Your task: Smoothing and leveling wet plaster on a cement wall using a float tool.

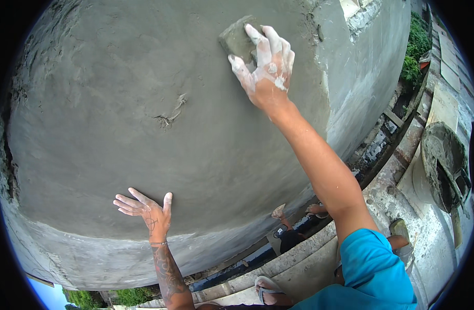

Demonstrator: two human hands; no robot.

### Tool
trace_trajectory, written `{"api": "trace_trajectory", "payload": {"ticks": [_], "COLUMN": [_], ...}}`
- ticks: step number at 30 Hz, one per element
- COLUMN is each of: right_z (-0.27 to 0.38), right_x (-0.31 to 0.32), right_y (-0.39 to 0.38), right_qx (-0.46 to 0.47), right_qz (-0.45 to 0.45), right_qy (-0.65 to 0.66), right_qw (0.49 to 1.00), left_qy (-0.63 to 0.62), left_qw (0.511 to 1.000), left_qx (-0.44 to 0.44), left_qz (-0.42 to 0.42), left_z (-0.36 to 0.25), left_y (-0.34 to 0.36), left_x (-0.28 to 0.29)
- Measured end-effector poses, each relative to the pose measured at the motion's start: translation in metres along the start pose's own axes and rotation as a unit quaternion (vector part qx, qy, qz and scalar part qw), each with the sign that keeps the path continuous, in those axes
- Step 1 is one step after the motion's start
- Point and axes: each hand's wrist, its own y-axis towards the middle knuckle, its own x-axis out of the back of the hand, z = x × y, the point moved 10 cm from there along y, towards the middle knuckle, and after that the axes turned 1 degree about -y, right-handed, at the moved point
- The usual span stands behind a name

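A wall of wet grey cement plaster [118, 129] fills most of the view. High on it, my right hand [265, 64] grips a grey, block-shaped sponge [236, 39], thumb on one side and fingers bent over the other. The sponge lies against the plaster, and whitish cement coats the fingers. Lower left, my left hand [146, 209] rests on the wall with fingers spread and holds nothing. Between the hands, a rough torn patch [171, 112] breaks the smooth surface.
At right stands a mortar-caked bucket [420, 178] with a tool [450, 181] inside. A sandalled foot [268, 289] is on the ledge below. Another person's legs [288, 237] show in the gap by the wall base. A plastered corner [324, 93] borders the wall at right.
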Motion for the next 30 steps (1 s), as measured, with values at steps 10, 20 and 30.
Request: {"api": "trace_trajectory", "payload": {"ticks": [10, 20, 30], "right_z": [-0.019, 0.038, -0.029], "right_x": [0.023, 0.007, 0.022], "right_y": [-0.119, -0.127, 0.024], "right_qx": [-0.021, 0.053, 0.000], "right_qz": [0.134, 0.122, -0.014], "right_qy": [0.047, 0.036, 0.041], "right_qw": [0.990, 0.990, 0.999], "left_qy": [-0.031, -0.040, -0.060], "left_qw": [0.999, 0.999, 0.997], "left_qx": [0.007, 0.007, 0.026], "left_qz": [0.012, 0.009, 0.032], "left_z": [-0.004, -0.008, -0.010], "left_y": [0.001, 0.002, 0.008], "left_x": [-0.009, -0.006, -0.007]}}
